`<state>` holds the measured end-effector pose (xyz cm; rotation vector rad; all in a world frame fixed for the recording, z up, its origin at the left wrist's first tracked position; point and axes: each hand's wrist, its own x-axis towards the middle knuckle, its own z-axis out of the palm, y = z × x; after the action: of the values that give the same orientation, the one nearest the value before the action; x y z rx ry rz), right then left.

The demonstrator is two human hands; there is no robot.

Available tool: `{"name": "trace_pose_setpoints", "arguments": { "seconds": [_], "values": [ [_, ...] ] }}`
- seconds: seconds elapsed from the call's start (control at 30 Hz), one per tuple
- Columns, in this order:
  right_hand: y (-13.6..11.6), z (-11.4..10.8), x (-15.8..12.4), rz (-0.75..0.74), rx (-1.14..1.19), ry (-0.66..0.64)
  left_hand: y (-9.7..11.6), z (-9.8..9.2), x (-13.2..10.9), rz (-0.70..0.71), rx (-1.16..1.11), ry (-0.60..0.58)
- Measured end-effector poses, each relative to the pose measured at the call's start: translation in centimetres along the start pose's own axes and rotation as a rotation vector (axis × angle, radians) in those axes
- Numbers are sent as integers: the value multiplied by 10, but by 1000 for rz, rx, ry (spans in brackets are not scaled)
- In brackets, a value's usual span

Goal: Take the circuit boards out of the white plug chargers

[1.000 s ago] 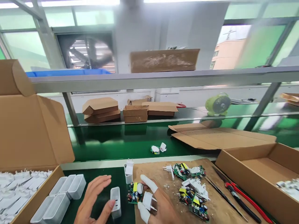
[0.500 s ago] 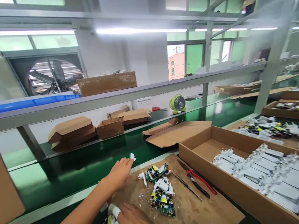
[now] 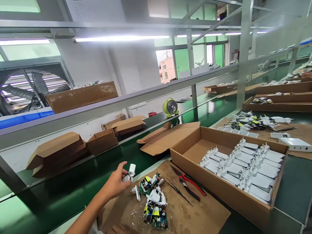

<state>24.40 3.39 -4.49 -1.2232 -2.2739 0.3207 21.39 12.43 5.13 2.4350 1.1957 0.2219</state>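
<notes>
My left hand (image 3: 117, 183) reaches in from the lower left over the green belt's near edge. Its thumb and fingers are curved around small white plastic pieces (image 3: 131, 169) at the fingertips. My right hand (image 3: 118, 230) barely shows at the bottom edge, its fingers cut off, so what it holds is hidden. Right of the left hand, a pile of green circuit boards (image 3: 156, 211) and white plug parts (image 3: 136, 193) lies on brown cardboard (image 3: 192, 217). Beside the pile are tweezers (image 3: 179, 191) and red-and-black pliers (image 3: 188, 188).
An open cardboard box (image 3: 219, 195) with rows of white plug adapters stands at the right. Flattened cardboard (image 3: 170, 138) lies across the green belt (image 3: 73, 191). A small green fan (image 3: 170, 107) and folded boxes (image 3: 58, 149) are behind. More parts (image 3: 258, 122) lie farther right.
The view has swung right. My left hand has turned, its fingers more spread and more of the white pieces showing. My right hand has dropped nearly out of view at the bottom.
</notes>
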Motion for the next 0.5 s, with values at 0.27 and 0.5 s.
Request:
{"name": "trace_pose_setpoints", "arguments": {
  "seconds": [0.27, 0.5],
  "values": [
    [-4, 2, -14, 105, -85, -85, 43, 5, -53, 204, -187, 39],
    [-15, -19, -39, 110, -86, -197, -24, -43, -137, 74, -392, 391]
  ]
}}
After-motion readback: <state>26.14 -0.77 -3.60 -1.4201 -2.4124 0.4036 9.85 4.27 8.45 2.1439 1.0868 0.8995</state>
